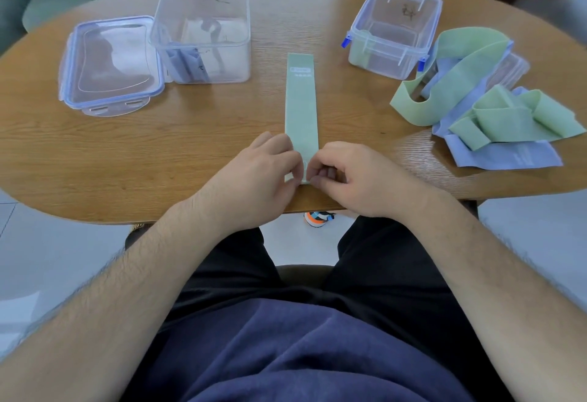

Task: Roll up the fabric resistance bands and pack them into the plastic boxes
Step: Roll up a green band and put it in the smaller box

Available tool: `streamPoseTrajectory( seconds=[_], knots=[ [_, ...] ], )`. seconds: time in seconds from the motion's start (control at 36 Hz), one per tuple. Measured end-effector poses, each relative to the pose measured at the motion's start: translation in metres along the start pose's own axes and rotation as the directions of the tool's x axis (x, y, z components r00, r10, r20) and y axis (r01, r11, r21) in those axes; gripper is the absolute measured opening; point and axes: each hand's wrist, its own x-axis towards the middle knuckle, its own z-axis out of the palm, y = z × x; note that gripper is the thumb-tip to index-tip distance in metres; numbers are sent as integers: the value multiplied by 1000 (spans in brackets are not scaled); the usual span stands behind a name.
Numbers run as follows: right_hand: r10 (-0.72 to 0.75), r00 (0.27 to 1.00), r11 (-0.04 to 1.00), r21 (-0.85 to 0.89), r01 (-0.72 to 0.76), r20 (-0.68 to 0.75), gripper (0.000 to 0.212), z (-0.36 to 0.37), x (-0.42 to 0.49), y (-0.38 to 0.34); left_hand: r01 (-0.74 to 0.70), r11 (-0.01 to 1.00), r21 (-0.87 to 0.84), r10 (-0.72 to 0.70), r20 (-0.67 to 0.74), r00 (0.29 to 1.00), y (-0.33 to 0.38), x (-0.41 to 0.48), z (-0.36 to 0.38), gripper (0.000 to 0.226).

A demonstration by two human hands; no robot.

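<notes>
A pale green fabric band [301,106] lies flat and straight on the wooden table [190,147], running away from me. At its near end my left hand [263,176] and my right hand [352,176] pinch the band's edge between curled fingers. A large clear plastic box [203,27] stands open at the back left with a blue band inside. A smaller clear box with blue clips [394,30] stands open at the back right. A heap of green and blue bands [486,106] lies at the right.
A clear lid with a blue rim [111,65] lies flat left of the large box. Another lid [511,68] is partly buried under the heap. The table's near edge runs just under my hands. Cushions sit beyond the far edge.
</notes>
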Motion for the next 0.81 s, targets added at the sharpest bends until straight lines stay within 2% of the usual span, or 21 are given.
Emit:
streamPoseTrajectory(
  seconds=[0.19, 0.47, 0.61, 0.81],
  knots=[
    [-16, 1000, 1000, 20, 15, 12, 8, 0, -1, 0, -27, 998, -60, 31, 65, 997, -4, 2, -1, 10],
    [-18, 1000, 999, 37, 18, -1, 7, -2, -2, -2, 1, 1000, -24, 0, 62, 998, -7, 2, -3, 16],
    [-15, 1000, 999, 32, 15, 1, 8, -2, -2, -2, 23, 997, -68, -19, 64, 998, -10, 1, -4, 21],
    [-25, 1000, 999, 43, 25, 2, 9, 0, -2, 1, 41, 990, -135, -33, 63, 997, -11, 2, -5, 14]
  ],
)
